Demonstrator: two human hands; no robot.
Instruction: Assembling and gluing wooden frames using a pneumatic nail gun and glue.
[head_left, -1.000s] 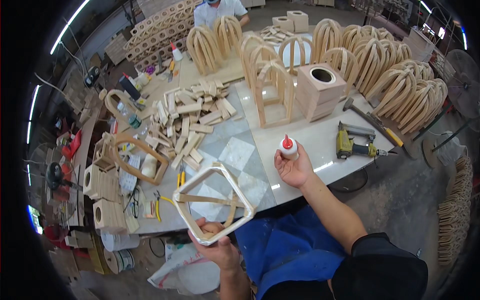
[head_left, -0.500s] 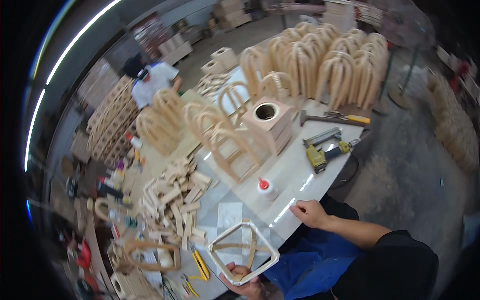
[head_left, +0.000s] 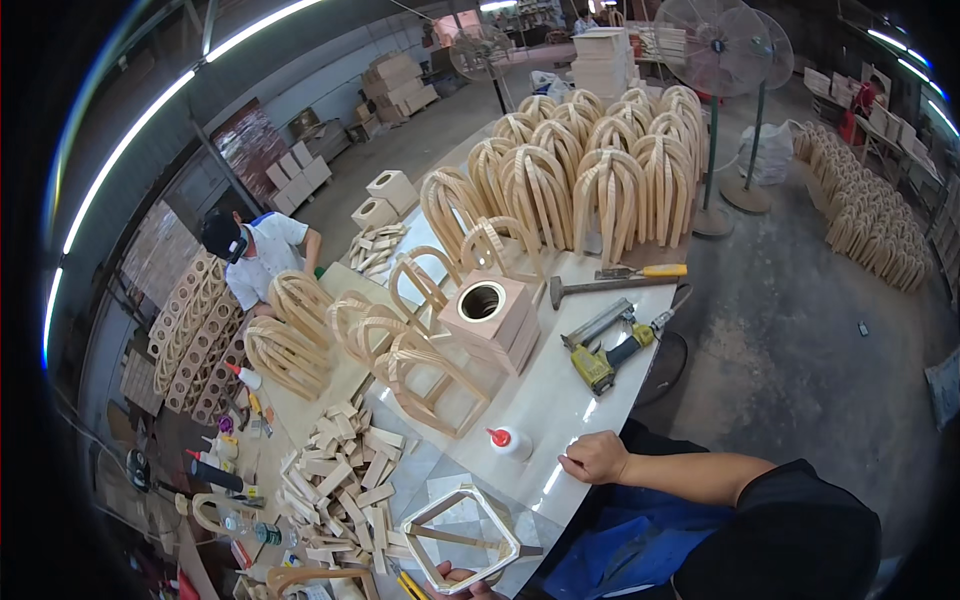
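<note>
My left hand [head_left: 462, 580] grips the lower edge of a pale wooden frame [head_left: 437, 508] with a squarish, round-cornered rim and curved wooden strips behind it. Part of that hand is cut off by the lower picture edge. Curled into a fist, my right hand [head_left: 597, 458] lies at the table's near edge, and nothing shows in it. Closest to it stands a white glue bottle [head_left: 510, 444] with a red cap. Left of the frame is a heap of small wooden blocks [head_left: 345, 470]. A yellow-handled tool [head_left: 408, 583] lies beside my left hand.
A yellow-green nail gun [head_left: 605, 362] and a hammer [head_left: 610, 285] lie on the right of the table. Holed wooden boxes [head_left: 490, 325] and arched frames [head_left: 430, 385] stand mid-table, with many more arches [head_left: 610, 190] behind. Another person [head_left: 265, 255] works at the far left.
The view has tipped up and shifted, so the table's things sit differently in the picture. My left hand still holds the wooden frame, now lower in view. My right hand stays closed.
</note>
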